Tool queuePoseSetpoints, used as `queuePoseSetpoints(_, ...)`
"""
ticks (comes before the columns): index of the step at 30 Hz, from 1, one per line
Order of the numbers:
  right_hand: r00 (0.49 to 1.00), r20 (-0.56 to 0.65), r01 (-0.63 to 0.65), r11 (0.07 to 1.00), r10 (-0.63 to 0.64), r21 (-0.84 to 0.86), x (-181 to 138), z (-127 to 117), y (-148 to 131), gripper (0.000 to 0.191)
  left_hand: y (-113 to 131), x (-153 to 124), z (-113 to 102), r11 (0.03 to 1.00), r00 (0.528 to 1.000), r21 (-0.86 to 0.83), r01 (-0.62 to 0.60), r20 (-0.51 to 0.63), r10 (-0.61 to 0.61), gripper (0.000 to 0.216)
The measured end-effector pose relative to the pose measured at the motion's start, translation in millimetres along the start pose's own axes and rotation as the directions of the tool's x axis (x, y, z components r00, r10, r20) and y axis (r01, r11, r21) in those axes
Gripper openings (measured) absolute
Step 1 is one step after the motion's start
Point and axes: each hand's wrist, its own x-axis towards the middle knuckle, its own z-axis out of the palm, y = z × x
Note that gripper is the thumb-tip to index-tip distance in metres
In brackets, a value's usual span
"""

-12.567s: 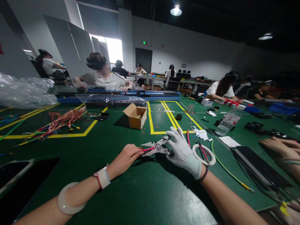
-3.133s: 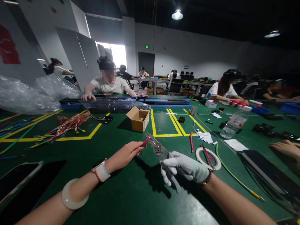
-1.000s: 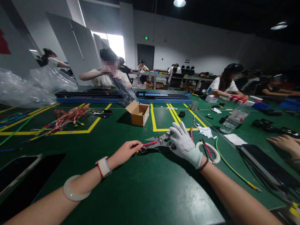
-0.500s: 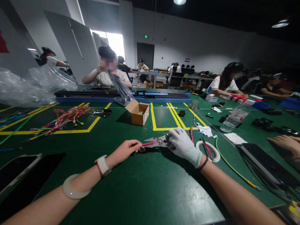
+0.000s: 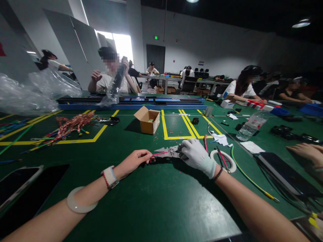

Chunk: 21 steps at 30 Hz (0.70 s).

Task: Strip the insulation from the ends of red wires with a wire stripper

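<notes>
My bare left hand (image 5: 137, 159) pinches a short red wire (image 5: 158, 154) between thumb and fingers. In my gloved right hand (image 5: 196, 153) are wire strippers (image 5: 171, 152), their jaws pointing left. The red wire's right end reaches the tool's jaws near the pivot; whether the blades bite into it I cannot tell. The handles are mostly covered by the glove. Just right of that hand lies a roll of white tape (image 5: 233, 163) with red-handled tweezers or pliers (image 5: 222, 158) across it. Behind the tool stands an open cardboard box (image 5: 150, 126) with small parts inside.
Copper-stranded wires (image 5: 73, 126) lie at left. A plastic bottle (image 5: 253, 126), a green-yellow cable (image 5: 248, 179) and a dark device (image 5: 285, 173) are at right. A co-worker's hand (image 5: 306, 153) rests at the right edge. Across the table, a person handles a plastic-wrapped item (image 5: 116, 84).
My hands, the wire and the strippers stay almost in place. The person across the table has raised the plastic-wrapped item and moved it left.
</notes>
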Motion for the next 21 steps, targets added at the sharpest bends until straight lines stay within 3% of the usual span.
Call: queuePoseSetpoints(21, 0.999, -0.034, -0.023, 0.999, 0.024, 0.049, -1, 8, -2, 0.010, 8, -2, 2, 0.999, 1.000, -0.045, 0.023, 0.016, -0.022, 0.037)
